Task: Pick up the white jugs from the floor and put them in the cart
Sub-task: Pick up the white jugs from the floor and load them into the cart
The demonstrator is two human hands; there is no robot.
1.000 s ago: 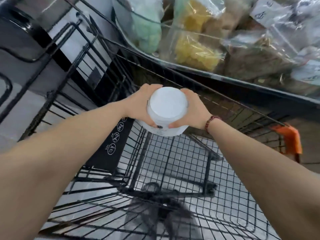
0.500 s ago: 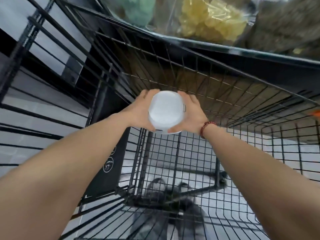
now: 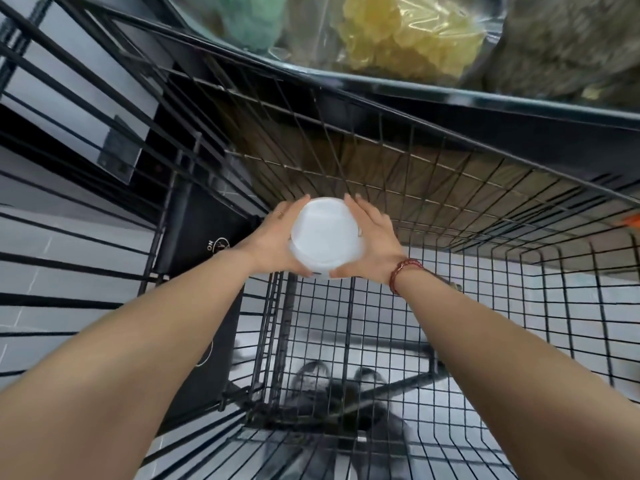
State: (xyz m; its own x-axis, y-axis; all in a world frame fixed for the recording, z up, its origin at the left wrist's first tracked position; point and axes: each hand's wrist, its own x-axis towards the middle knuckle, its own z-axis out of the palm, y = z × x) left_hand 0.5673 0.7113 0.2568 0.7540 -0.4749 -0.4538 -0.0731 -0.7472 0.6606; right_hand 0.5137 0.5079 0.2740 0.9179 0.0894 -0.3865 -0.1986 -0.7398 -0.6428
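Jug (image 3: 325, 233) is held upright: long axis vertical, flat white top turned up at the camera, base hidden. It is clamped between the hands, left hand (image 3: 273, 244) on its left side, right hand (image 3: 372, 251) on its right, thumbs wrapped round the near edge. Position: over the cart (image 3: 450, 306) mesh, near the far-left corner. Contact with the mesh cannot be told.

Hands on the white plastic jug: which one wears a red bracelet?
The right hand: a red beaded bracelet circles its wrist. The left hand, across the white plastic jug, shows only a ring.
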